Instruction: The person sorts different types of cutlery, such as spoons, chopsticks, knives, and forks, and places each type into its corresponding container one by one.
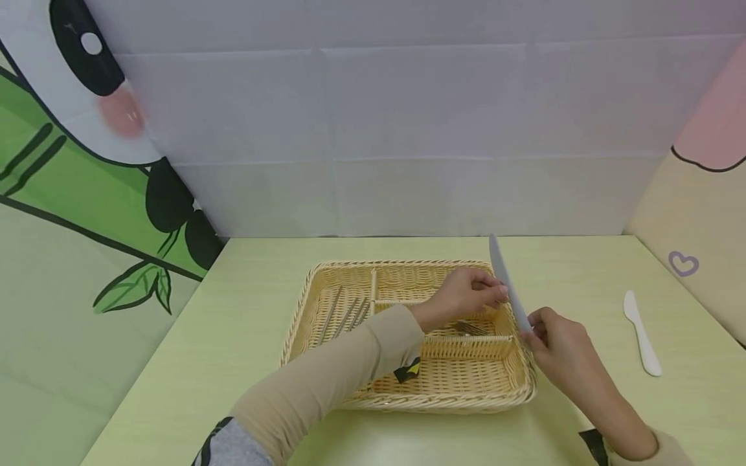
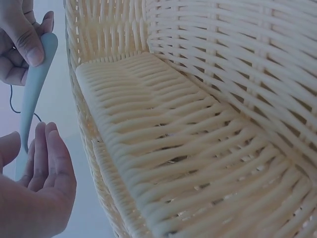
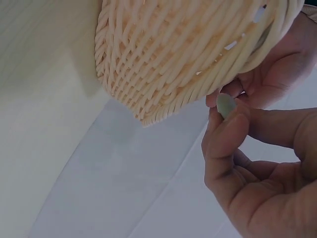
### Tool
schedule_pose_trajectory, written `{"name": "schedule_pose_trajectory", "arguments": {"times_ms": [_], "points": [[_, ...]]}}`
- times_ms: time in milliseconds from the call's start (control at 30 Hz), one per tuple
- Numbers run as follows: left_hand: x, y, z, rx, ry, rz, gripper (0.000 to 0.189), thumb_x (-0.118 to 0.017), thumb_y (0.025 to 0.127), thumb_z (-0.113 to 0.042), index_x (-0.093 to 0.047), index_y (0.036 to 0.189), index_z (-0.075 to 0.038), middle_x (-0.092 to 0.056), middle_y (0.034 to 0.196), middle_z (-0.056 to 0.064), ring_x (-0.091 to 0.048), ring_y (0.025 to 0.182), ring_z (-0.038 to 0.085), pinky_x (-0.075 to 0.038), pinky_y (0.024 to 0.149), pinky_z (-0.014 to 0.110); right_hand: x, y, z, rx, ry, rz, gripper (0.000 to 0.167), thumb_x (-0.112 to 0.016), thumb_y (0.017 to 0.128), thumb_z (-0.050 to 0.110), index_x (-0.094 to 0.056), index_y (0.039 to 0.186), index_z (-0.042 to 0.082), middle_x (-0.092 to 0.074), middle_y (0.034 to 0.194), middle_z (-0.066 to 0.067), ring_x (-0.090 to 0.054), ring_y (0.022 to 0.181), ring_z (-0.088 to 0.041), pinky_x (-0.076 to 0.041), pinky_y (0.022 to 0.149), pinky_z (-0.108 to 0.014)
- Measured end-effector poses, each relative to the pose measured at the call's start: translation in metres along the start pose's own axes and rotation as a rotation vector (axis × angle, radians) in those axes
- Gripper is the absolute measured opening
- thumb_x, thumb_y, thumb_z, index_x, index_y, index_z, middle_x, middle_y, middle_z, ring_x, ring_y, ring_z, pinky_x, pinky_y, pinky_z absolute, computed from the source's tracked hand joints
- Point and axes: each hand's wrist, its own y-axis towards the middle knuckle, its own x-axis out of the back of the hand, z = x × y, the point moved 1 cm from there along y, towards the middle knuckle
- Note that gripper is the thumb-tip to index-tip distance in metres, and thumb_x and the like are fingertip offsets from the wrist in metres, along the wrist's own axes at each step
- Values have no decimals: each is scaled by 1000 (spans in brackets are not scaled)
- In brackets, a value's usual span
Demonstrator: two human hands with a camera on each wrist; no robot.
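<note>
A pale table knife is held up, tilted, over the right rim of a wicker basket. My right hand pinches its handle end between thumb and fingers. Farther up, my left hand has the blade between its thumb and fingertips, as the left wrist view shows at the knife. Forks lie in the basket's middle right compartment, partly hidden by the left hand. Several thin metal utensils lie in the left compartment; their ends are hidden by the sleeve.
A second white knife lies on the light table, right of the basket. Wicker dividers split the basket into compartments. A pale wall stands behind the table, with printed side panels.
</note>
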Motion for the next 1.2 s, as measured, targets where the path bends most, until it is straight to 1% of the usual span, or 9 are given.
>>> {"name": "schedule_pose_trajectory", "arguments": {"times_ms": [100, 267, 467, 633, 867, 1067, 1200], "points": [[0, 0, 0, 20, -39, -16, 19, -61, 88, -20, -66, 94, -3, -70, 92, 10, -67, 88, 23, -53, 65, 24, 0, 0, 2, 0, 9, -3, 15, -63, 82, 2, -56, 93, -7, -60, 69, -6, -49, 56, -10, -40, 46, -20], [0, 1, 0, 44, -115, -30, 17, -62, 87, -17, -66, 91, -1, -70, 91, 13, -67, 90, 28, -53, 65, 26, -2, 2, 4, 4, 16, -8, 14, -62, 83, 2, -56, 93, -5, -60, 70, -5, -49, 57, -9, -40, 47, -20], [1, 1, -1, 63, -149, -37, 17, -64, 86, -16, -65, 93, -1, -70, 90, 13, -67, 88, 27, -54, 67, 28, -3, 2, 4, 25, 34, -9, 13, -63, 83, 4, -57, 93, -4, -61, 71, -4, -48, 56, -6, -40, 47, -20], [2, 0, -3, 81, -167, -34, 15, -64, 85, -15, -63, 92, -2, -70, 91, 13, -66, 90, 28, -54, 69, 30, -3, 3, 5, 28, 43, 7, 15, -62, 84, 3, -56, 95, -5, -61, 72, -4, -48, 56, -5, -41, 47, -19], [3, -1, -4, 81, -177, -11, 14, -64, 85, -16, -61, 92, -4, -70, 94, 14, -68, 83, 19, -53, 68, 27, -5, 3, 5, 15, 63, 37, 19, -61, 85, 4, -56, 99, -6, -62, 74, -5, -49, 55, -5, -42, 47, -20], [5, -1, -2, 68, -180, 2, 15, -65, 85, -16, -59, 93, -5, -69, 94, 14, -68, 85, 23, -54, 69, 28, -6, 2, 4, -3, 76, 65, 21, -61, 86, 7, -55, 103, -5, -62, 76, -5, -52, 57, -5, -43, 48, -20], [6, -1, -3, 56, -179, 0, 14, -66, 84, -16, -59, 92, -6, -70, 93, 13, -68, 86, 24, -53, 67, 28, -6, 2, 3, 5, 61, 46, 20, -61, 86, 8, -57, 102, -4, -62, 75, -3, -52, 58, -5, -43, 48, -20]]}}
